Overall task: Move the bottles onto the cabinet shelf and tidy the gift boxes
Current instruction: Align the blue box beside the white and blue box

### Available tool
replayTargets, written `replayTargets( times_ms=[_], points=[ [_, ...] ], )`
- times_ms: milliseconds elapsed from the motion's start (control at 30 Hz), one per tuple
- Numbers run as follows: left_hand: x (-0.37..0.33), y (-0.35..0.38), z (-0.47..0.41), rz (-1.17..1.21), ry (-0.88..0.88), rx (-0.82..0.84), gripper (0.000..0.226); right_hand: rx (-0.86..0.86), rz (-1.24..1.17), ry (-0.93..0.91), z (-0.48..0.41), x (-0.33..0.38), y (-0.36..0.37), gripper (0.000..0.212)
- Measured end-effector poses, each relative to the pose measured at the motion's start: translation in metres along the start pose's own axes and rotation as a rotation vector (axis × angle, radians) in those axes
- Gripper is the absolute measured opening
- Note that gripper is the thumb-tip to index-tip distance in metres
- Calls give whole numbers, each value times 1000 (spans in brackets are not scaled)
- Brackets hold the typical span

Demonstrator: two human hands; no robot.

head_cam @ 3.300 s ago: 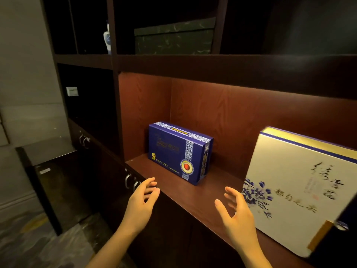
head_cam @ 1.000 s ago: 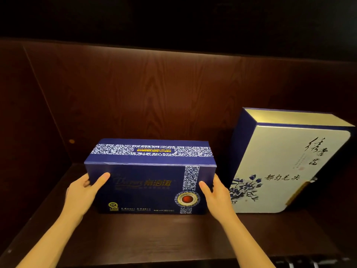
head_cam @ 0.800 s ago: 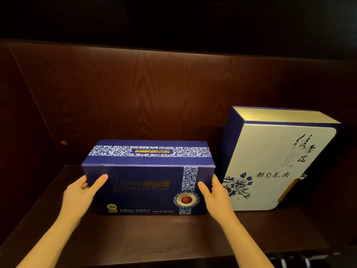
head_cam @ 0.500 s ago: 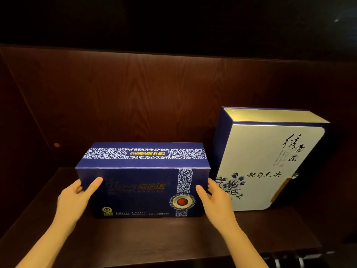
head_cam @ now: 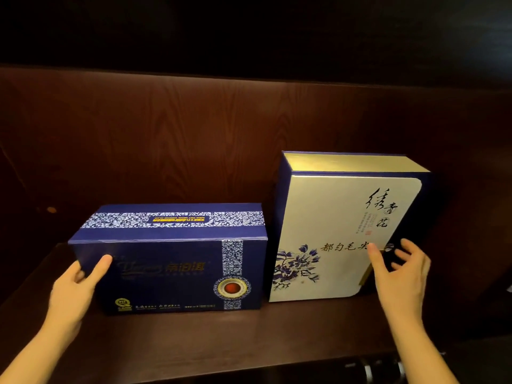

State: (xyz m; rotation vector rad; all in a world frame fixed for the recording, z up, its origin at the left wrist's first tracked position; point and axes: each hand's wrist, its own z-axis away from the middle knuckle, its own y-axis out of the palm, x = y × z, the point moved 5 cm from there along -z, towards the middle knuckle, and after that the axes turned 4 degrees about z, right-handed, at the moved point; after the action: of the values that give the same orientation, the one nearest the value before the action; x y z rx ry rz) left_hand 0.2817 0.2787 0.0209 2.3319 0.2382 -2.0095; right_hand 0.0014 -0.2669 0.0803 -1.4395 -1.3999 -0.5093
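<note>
Blue box [head_cam: 171,273]: lying on its long side on the shelf [head_cam: 249,333], left of the middle and close to the front edge; white-patterned band and red round badge toward the right end of its front face.
White box [head_cam: 332,217]: standing upright just beside the blue box's right end, taller and set a little further back; gold top, blue flower and dark brush writing on the front. Touching the blue box or not: cannot tell.
Left hand [head_cam: 74,289]: gripping the blue box's left end, thumb laid along the front face, fingers wrapped round the end and mostly hidden.
Right hand [head_cam: 399,278]: at the white box's right edge, fingers spread apart, thumb tip over the front face beside the writing; contact not clear.
Shelf: dark wood, dim toward both side edges.
Back panel [head_cam: 194,139]: reddish wood grain, lit from above, small round spot [head_cam: 51,209] near the left corner.
Below the front edge, toward the right corner: blurred metal pieces [head_cam: 368,370], too unclear to name.
</note>
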Motion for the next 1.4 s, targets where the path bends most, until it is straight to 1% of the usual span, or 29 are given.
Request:
replayTargets(
  times_ms=[100, 167, 200, 267, 333, 400, 467, 567, 600, 667, 733, 900, 1100, 1233, 1333, 1400],
  points=[
    [1, 0, 1, 16, -10, 27, 68, 103, 39, 34, -27, -15, 2, 102],
    [0, 0, 2, 19, -13, 37, 71, 192, -29, 63, -38, -21, 10, 113],
    [-2, 0, 3, 25, -19, 44, 68, 233, -58, 79, -42, -25, 14, 116],
    [-6, 3, 5, 51, -34, 63, 55, 285, -76, 93, -49, -32, 21, 121],
    [-12, 4, 7, 64, -38, 82, 43, 295, -90, 104, -53, -39, 23, 119],
    [-15, 5, 10, 70, -32, 90, 39, 281, -119, 87, -53, -40, 24, 107],
    [-19, 8, 15, 67, -23, 101, 37, 260, -144, 70, -51, -38, 25, 100],
    [-23, 18, 22, 44, -1, 117, 43, 235, -152, 60, -50, -34, 25, 98],
    [-25, 21, 24, 48, -3, 116, 43, 236, -158, 54, -50, -33, 25, 93],
    [-28, 24, 28, 63, -12, 109, 37, 239, -168, 45, -49, -32, 25, 82],
    [-30, 25, 30, 59, -12, 105, 32, 231, -164, 38, -49, -32, 25, 78],
    [-33, 24, 31, 51, -10, 98, 28, 230, -145, 37, -49, -32, 26, 86],
    [-35, 25, 34, 52, 7, 91, 30, 219, -139, 43, -49, -32, 28, 88],
    [-35, 26, 35, 45, -6, 94, 30, 252, -103, 59, -50, -32, 25, 101],
    [-40, 25, 35, 45, 12, 70, 39, 260, -61, 72, -51, -28, 16, 111],
    [-44, 25, 34, 4, 58, 45, 54, 224, -62, 45, -52, -19, 6, 110]
  ],
)
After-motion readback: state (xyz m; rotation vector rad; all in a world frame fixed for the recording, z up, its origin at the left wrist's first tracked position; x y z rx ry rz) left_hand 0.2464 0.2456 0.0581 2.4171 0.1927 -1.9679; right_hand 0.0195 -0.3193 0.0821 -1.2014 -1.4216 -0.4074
